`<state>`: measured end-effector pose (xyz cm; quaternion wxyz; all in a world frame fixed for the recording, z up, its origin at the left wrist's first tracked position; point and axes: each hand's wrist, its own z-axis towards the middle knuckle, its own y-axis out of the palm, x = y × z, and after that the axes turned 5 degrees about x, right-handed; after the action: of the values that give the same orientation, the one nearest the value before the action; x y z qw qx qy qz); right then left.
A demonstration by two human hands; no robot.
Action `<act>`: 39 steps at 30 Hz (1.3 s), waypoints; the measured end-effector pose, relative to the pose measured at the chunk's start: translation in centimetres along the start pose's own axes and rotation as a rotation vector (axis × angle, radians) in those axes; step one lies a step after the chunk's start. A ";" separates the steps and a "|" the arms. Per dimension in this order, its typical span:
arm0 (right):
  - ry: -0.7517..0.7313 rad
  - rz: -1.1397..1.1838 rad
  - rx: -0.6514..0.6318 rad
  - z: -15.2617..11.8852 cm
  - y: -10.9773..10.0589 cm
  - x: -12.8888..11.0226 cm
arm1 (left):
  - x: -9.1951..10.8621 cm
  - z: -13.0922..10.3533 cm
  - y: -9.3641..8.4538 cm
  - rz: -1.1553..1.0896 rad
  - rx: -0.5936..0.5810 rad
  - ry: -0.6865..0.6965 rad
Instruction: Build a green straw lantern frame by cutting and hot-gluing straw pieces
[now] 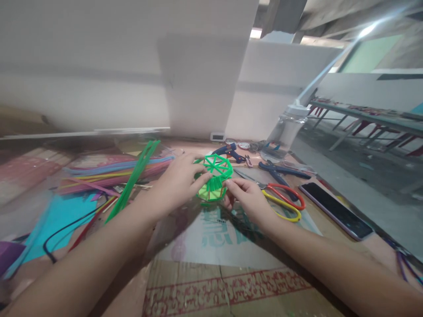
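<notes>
Between my two hands is a small green wheel-shaped craft piece [218, 166], with spokes on top and a paler green round base below. It looks made of pipe cleaners. My left hand [185, 178] grips its left side, thumb and fingers bent round the rim. On the right side, my right hand [244, 193] pinches the edge between thumb and fingers. Just beyond my right hand lie scissors [286, 198] with red and yellow handles. Left of my left hand stands a bundle of green pipe cleaners [135, 178].
Coloured pipe cleaners [99, 176] lie at left by a blue sheet [62, 224]. A glue gun [229, 151], pliers [284, 171] and a clear bottle [286, 130] with a lit tube are at the back right. A phone [335, 209] rests near the right table edge.
</notes>
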<state>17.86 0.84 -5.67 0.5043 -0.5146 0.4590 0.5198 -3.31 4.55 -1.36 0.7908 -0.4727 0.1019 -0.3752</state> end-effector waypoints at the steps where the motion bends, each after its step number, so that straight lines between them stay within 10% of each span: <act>1: -0.004 -0.003 0.002 0.0 0.1 -0.1 | 0.0 0.0 0.0 -0.013 0.009 0.000; 7: 0.047 0.016 -0.009 0.0 0.6 -0.4 | 0.0 -0.2 0.1 -0.094 0.144 0.034; 39: 0.097 0.087 -0.061 -0.1 1.0 0.0 | 1.1 0.6 1.2 -0.187 0.084 0.036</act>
<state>16.90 0.70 -5.76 0.4424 -0.5338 0.4887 0.5297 -1.68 4.50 -1.80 0.7696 -0.4397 0.0559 -0.4597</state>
